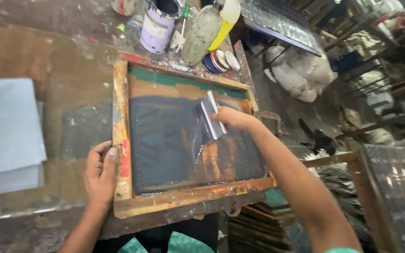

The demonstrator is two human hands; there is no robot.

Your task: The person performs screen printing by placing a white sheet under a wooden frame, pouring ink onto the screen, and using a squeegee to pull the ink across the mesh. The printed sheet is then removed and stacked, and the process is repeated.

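Observation:
A wooden printing screen frame, paint-stained, lies flat on the worn table; its mesh is coated in dark ink. My left hand rests flat on the frame's left rail, pressing down. My right hand grips a flat squeegee that stands on the mesh toward the upper right, wet ink shining beside it.
Stacked pale sheets lie at the left. A paint tin, two bottles and round lids crowd the table's far edge. Patterned metal sheets, sacks and racks fill the floor at right.

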